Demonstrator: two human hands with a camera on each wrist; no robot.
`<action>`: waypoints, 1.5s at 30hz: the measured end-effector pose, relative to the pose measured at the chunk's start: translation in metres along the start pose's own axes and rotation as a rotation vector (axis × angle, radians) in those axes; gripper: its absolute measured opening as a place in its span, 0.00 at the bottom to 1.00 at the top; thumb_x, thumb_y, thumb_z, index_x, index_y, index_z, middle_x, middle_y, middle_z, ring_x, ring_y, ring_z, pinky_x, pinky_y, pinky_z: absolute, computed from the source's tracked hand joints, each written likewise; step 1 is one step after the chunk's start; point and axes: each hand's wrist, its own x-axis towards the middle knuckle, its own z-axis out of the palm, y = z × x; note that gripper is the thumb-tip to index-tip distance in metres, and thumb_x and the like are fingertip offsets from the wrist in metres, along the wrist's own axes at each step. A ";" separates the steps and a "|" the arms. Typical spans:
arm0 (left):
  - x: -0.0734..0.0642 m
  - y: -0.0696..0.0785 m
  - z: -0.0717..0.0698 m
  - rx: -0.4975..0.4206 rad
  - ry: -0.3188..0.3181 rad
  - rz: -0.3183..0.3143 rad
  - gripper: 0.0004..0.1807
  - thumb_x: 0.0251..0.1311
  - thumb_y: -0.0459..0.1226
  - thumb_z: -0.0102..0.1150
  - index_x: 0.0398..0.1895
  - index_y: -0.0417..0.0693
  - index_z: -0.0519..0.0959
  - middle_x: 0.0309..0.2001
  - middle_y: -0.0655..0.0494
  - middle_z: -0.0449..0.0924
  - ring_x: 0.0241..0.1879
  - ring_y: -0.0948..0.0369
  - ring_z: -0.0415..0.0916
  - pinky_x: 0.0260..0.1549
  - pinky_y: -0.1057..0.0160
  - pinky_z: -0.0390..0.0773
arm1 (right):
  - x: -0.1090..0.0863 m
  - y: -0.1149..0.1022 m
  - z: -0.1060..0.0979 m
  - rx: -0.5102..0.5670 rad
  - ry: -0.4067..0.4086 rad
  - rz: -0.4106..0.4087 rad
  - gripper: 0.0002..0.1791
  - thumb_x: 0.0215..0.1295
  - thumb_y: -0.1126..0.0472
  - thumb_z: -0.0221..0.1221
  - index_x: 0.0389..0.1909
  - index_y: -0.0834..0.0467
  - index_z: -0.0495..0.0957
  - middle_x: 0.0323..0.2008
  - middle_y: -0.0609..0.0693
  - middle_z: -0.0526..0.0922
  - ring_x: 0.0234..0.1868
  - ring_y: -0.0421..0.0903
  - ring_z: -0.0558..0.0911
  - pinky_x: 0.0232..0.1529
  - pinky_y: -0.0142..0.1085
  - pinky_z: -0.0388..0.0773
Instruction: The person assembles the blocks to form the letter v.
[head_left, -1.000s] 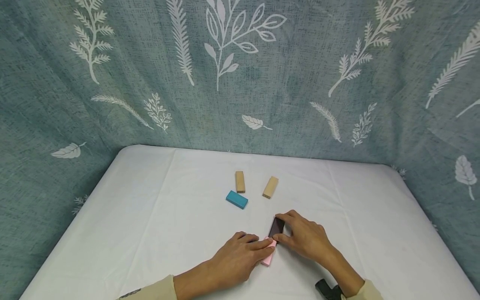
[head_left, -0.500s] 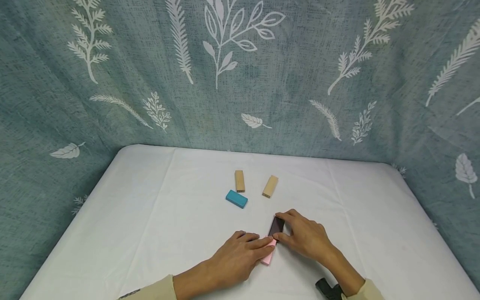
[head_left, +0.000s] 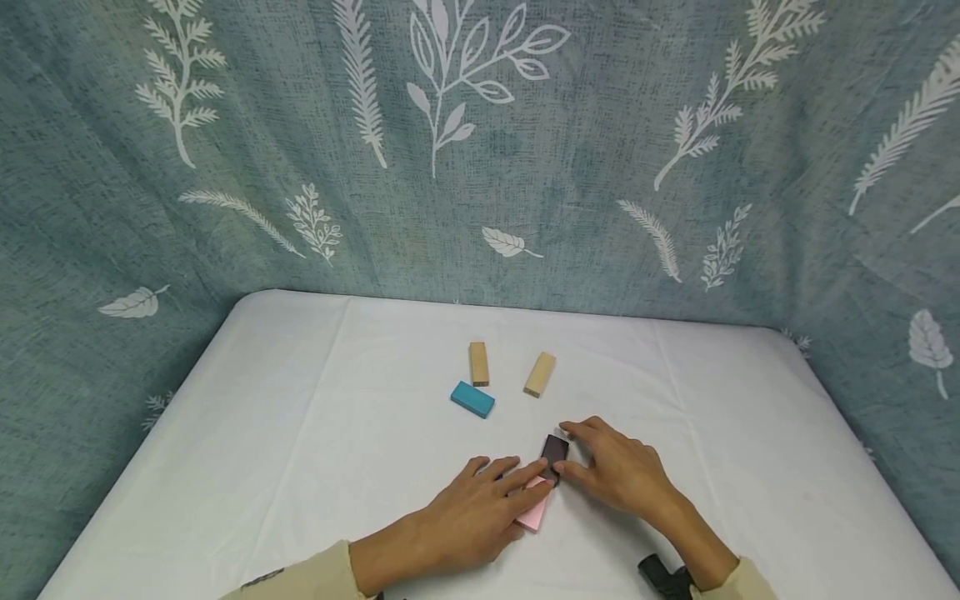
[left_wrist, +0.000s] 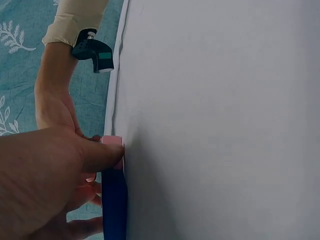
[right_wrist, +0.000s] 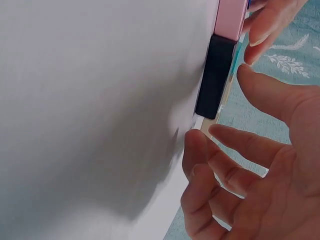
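In the head view a pink block lies partly under the left hand, whose fingers stretch over it to the near end of a black block. In the left wrist view the left thumb touches the pink block, and a dark blue block stands beside it, mostly hidden by the hand from above. The black block adjoins the pink block end to end. Beside the black block, the right hand has thumb and fingers spread, with a gap showing between them and the block.
Beyond the hands lie a teal block and two plain wooden blocks, one left and one right. A white cloth covers the table. Behind it hangs a patterned green curtain. A black wrist camera sits by the right sleeve.
The right thumb and fingers have let go of the black block and moved slightly away to the right. The left fingers have spread and shifted slightly forward, onto the black block's near end.
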 end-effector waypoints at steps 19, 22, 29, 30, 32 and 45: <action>0.009 0.000 -0.003 0.069 -0.089 0.001 0.35 0.62 0.55 0.48 0.71 0.58 0.54 0.71 0.62 0.47 0.62 0.60 0.57 0.51 0.55 0.64 | 0.020 0.026 -0.019 0.034 0.010 0.018 0.30 0.57 0.42 0.60 0.59 0.49 0.71 0.50 0.48 0.76 0.31 0.41 0.75 0.26 0.41 0.70; 0.009 0.000 -0.004 0.070 -0.104 0.007 0.35 0.63 0.55 0.47 0.71 0.58 0.54 0.71 0.62 0.48 0.63 0.60 0.57 0.51 0.56 0.64 | 0.024 0.027 -0.021 0.030 0.010 0.016 0.30 0.57 0.42 0.59 0.59 0.49 0.71 0.50 0.47 0.77 0.35 0.43 0.77 0.28 0.43 0.71; 0.011 -0.001 -0.006 0.065 -0.118 0.017 0.35 0.63 0.54 0.48 0.71 0.56 0.54 0.71 0.61 0.49 0.63 0.59 0.57 0.51 0.57 0.66 | 0.034 0.028 -0.023 0.034 0.000 0.016 0.30 0.57 0.43 0.60 0.60 0.51 0.71 0.49 0.47 0.77 0.38 0.46 0.78 0.28 0.44 0.71; 0.011 -0.001 -0.006 0.066 -0.116 0.017 0.35 0.63 0.54 0.48 0.71 0.56 0.54 0.71 0.61 0.49 0.63 0.59 0.57 0.51 0.58 0.66 | 0.036 0.028 -0.023 0.034 -0.003 0.022 0.30 0.57 0.43 0.60 0.60 0.50 0.71 0.50 0.46 0.77 0.39 0.46 0.78 0.29 0.45 0.72; 0.010 -0.001 -0.006 0.069 -0.113 0.018 0.35 0.62 0.53 0.49 0.70 0.56 0.54 0.71 0.61 0.49 0.63 0.60 0.57 0.50 0.58 0.65 | 0.039 0.027 -0.023 0.036 -0.008 0.024 0.30 0.58 0.43 0.59 0.60 0.50 0.71 0.50 0.46 0.77 0.40 0.48 0.78 0.30 0.46 0.72; 0.012 -0.002 -0.008 0.063 -0.126 0.026 0.35 0.61 0.51 0.53 0.70 0.57 0.56 0.70 0.61 0.51 0.62 0.60 0.58 0.50 0.59 0.66 | 0.072 0.030 -0.021 0.062 -0.069 0.115 0.53 0.43 0.24 0.55 0.67 0.51 0.59 0.63 0.55 0.65 0.56 0.59 0.71 0.43 0.59 0.67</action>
